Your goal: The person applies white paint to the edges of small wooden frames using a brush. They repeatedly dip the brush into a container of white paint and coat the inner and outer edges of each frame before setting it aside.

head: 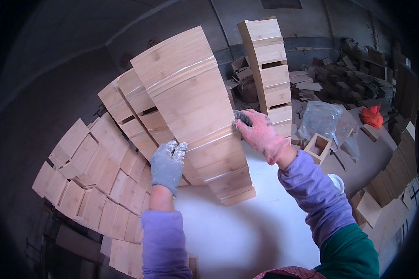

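A tall stack of pale wooden boxes rises in front of me from a white tabletop. My left hand, in a grey coated glove with pale smears, has its fingers curled at the stack's left edge. On the opposite edge, slightly higher, my right hand grips with a pink glove whose fingertips are grey. Shiny clear strips run across several seams of the stack. The far faces, and the fingertips behind the right edge, are hidden.
More stacked boxes crowd the left side. Behind on the right stands a narrow box stack. A small open box, clear plastic bag, orange cloth and white round object lie to the right.
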Demonstrator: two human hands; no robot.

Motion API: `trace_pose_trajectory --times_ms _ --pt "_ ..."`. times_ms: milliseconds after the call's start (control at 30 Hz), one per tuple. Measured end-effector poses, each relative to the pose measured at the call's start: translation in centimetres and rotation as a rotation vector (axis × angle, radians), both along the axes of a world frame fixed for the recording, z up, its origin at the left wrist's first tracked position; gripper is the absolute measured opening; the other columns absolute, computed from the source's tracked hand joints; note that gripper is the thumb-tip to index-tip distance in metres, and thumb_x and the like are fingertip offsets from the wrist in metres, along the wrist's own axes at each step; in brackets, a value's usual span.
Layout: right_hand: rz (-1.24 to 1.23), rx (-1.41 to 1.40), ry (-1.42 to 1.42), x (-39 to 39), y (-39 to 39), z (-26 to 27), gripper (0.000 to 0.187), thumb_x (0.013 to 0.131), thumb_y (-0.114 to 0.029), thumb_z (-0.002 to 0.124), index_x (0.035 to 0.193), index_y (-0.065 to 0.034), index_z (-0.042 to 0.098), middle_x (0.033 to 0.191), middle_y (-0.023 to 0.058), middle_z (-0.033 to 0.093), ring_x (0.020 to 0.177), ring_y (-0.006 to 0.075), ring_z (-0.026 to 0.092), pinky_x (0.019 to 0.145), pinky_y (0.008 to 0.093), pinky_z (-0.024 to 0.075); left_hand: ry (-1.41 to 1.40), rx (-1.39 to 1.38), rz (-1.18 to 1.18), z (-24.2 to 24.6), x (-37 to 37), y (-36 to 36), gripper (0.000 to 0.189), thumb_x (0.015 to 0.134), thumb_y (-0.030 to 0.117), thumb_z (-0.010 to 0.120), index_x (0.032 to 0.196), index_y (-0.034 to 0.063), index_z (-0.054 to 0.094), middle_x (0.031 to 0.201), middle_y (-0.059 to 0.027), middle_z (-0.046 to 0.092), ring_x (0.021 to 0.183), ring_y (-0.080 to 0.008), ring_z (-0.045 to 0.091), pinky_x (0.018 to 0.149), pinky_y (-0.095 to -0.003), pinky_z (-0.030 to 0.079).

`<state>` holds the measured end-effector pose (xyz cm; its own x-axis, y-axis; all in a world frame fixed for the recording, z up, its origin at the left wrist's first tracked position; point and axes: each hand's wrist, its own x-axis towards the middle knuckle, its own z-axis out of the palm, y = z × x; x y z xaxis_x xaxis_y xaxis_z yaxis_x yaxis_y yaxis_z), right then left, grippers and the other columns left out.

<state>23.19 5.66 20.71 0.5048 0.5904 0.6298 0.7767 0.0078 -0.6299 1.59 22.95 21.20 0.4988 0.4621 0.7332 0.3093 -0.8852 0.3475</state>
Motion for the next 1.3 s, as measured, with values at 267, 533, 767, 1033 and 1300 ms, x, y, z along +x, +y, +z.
trace_pose_trajectory --times_ms 267,533,767,1033,1300 --pt "0.007 -0.066 -0.095 0.2 -0.2 0.3 0.029 0.092 -0.022 0.059 0.110 -0.0003 0.065 0.107 0.0201 0.064 0.096 0.0388 0.062 0.084 0.0428 0.0501 -0.062 -0.012 0.050 -0.9 0.2 -0.8 0.032 0.090 0.027 0.070 0.098 -0.0045 0.070 0.095 -0.0224 0.070 0.089 -0.0348 0.068 0.081 -0.0407 0.052" --pt "0.075 0.011 0.216 0.2 0.0 0.1 0.042 0.090 -0.032 0.059 0.113 0.0021 0.066 0.111 0.0235 0.065 0.105 0.0402 0.061 0.091 0.0418 0.0488 -0.008 -0.235 -0.008 0.3 -0.1 -0.4 0.034 0.089 0.029 0.072 0.090 -0.0043 0.067 0.080 -0.0190 0.066 0.071 -0.0292 0.063 0.069 -0.0382 0.050" --pt "0.198 0.093 0.349 0.7 0.6 -1.2 0.044 0.090 -0.031 0.061 0.119 0.0020 0.064 0.114 0.0222 0.066 0.108 0.0402 0.061 0.095 0.0408 0.0481 -0.043 -0.249 -0.009 -0.6 0.1 -0.4 0.040 0.088 0.034 0.073 0.097 -0.0051 0.066 0.089 -0.0205 0.067 0.077 -0.0310 0.064 0.073 -0.0392 0.051" --pt "0.110 0.116 0.070 0.2 0.3 -2.8 0.035 0.092 -0.017 0.062 0.122 0.0020 0.063 0.114 0.0173 0.066 0.102 0.0275 0.064 0.091 0.0345 0.0487 0.057 -0.003 0.009 -1.4 -0.1 -0.1 0.035 0.092 0.030 0.068 0.095 -0.0047 0.065 0.092 -0.0216 0.064 0.089 -0.0400 0.061 0.081 -0.0445 0.049" --pt "0.105 0.113 0.168 0.2 0.4 -3.0 0.037 0.092 -0.018 0.063 0.123 0.0019 0.062 0.112 0.0137 0.068 0.100 0.0214 0.063 0.091 0.0321 0.0482 0.066 -0.175 0.003 -1.4 -0.1 -0.1 0.036 0.091 0.031 0.069 0.095 -0.0043 0.064 0.093 -0.0213 0.063 0.092 -0.0397 0.060 0.082 -0.0441 0.048"
